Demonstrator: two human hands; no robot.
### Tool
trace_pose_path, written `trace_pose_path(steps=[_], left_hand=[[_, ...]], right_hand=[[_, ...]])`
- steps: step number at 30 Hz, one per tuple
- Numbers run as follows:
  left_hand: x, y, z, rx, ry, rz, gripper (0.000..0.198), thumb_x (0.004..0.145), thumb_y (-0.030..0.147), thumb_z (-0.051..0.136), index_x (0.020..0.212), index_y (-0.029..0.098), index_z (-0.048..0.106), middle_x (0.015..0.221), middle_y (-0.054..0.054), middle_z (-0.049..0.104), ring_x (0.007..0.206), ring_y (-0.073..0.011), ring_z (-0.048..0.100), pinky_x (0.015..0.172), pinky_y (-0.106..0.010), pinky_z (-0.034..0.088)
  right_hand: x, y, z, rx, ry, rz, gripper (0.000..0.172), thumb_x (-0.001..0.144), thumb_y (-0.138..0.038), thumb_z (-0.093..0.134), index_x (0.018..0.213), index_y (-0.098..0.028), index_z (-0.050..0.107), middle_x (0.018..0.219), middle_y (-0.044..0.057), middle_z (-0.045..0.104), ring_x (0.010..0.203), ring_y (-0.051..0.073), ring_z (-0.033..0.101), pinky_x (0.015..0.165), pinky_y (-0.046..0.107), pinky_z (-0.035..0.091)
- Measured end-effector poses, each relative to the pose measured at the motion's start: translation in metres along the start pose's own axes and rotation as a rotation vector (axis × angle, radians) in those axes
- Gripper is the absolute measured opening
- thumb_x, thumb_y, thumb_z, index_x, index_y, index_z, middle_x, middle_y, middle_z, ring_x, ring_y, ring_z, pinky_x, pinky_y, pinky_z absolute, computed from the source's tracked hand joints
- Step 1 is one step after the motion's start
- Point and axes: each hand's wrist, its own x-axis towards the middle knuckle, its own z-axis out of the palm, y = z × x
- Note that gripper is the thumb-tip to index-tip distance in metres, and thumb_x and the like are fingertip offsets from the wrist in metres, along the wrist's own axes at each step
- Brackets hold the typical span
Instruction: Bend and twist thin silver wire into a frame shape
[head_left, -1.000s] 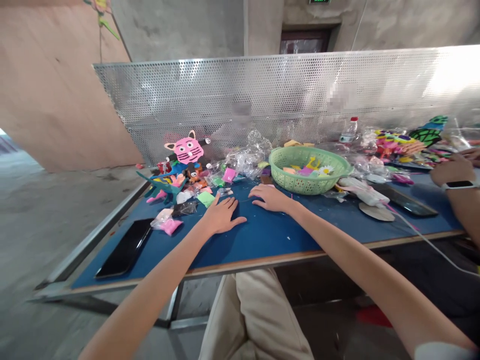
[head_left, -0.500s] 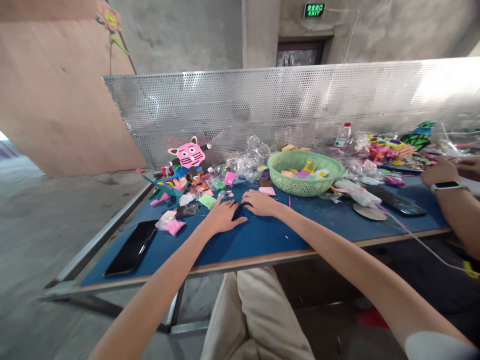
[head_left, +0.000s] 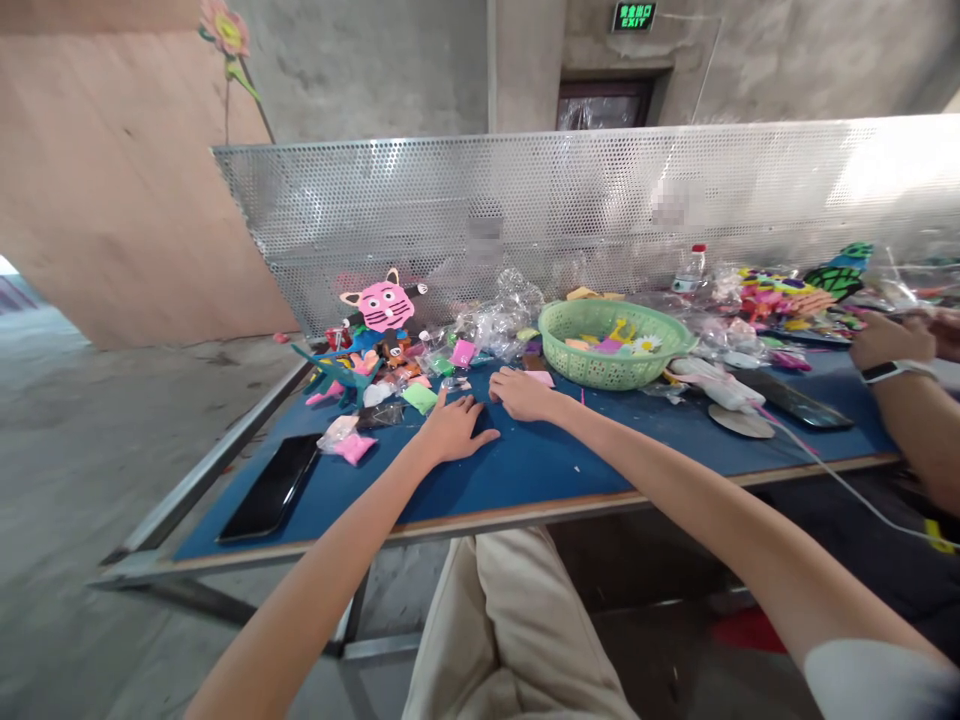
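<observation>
My left hand (head_left: 452,430) lies palm down on the blue tabletop (head_left: 517,470), thumb out to the side and fingers stretched, so it is open. Close to its fingertips is a light green packet (head_left: 420,399). Just right of it, my right hand (head_left: 523,394) rests on the table with its fingers curled under and pressed together. Whatever those fingers may hold is hidden. Behind the right hand a pale pink piece (head_left: 540,378) partly shows. Farther back lies a bright pink packet (head_left: 463,353).
A green basket (head_left: 615,372) with coloured pieces stands right of my hands. At left are a black phone (head_left: 271,487), a pink packet (head_left: 354,448) and a pink cat figure (head_left: 386,306). A perforated metal screen (head_left: 420,200) closes the back. Another person's hand (head_left: 892,340) is far right.
My right hand has drawn slightly away from the left, and its fingers have curled in more. The left hand stays flat on the table. The whole view has shifted a little.
</observation>
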Motion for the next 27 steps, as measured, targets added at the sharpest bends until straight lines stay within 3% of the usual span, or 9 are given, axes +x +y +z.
trace_pose_path(steps=[6,12,16,21,27], left_hand=[[0.0,0.002,0.0,0.037,-0.019,-0.005,0.073,0.096,0.066,0.029,0.134,0.012,0.057,0.14,-0.021,0.057,0.132,-0.0345,0.051,0.119,-0.059,0.013],[0.002,0.0,0.001,0.028,-0.025,-0.006,0.075,0.095,0.068,0.028,0.137,0.013,0.056,0.141,-0.02,0.056,0.132,-0.0339,0.052,0.12,-0.059,0.013],[0.001,-0.001,0.0,0.015,-0.019,-0.009,0.072,0.094,0.069,0.031,0.137,0.016,0.056,0.141,-0.018,0.057,0.132,-0.0335,0.052,0.12,-0.057,0.014],[0.0,0.0,0.001,0.044,-0.01,0.001,0.071,0.095,0.067,0.029,0.136,0.014,0.056,0.139,-0.019,0.057,0.132,-0.0325,0.052,0.12,-0.057,0.015],[0.001,-0.001,0.003,0.046,-0.007,0.001,0.071,0.095,0.067,0.029,0.136,0.015,0.056,0.14,-0.019,0.057,0.133,-0.0328,0.05,0.119,-0.058,0.015]], right_hand=[[-0.017,0.019,-0.004,-0.147,-0.129,-0.062,0.019,0.09,-0.01,0.048,0.101,-0.012,0.064,0.109,0.015,0.061,0.102,0.026,0.05,0.082,0.035,0.04],[-0.038,0.022,-0.011,-0.122,-0.066,-0.007,0.017,0.09,-0.013,0.05,0.098,-0.013,0.065,0.11,0.013,0.062,0.104,0.026,0.05,0.086,0.036,0.037],[-0.028,0.009,-0.014,-0.009,0.019,0.047,0.025,0.091,-0.014,0.05,0.111,-0.017,0.065,0.119,0.01,0.062,0.108,0.024,0.051,0.091,0.035,0.038],[-0.009,-0.01,-0.01,0.062,-0.046,0.057,0.026,0.089,-0.011,0.052,0.11,-0.014,0.067,0.114,0.012,0.065,0.107,0.025,0.054,0.091,0.035,0.041],[-0.011,-0.011,-0.01,0.105,-0.057,0.078,0.03,0.088,-0.009,0.052,0.114,-0.012,0.066,0.115,0.013,0.067,0.106,0.024,0.058,0.093,0.035,0.042]])
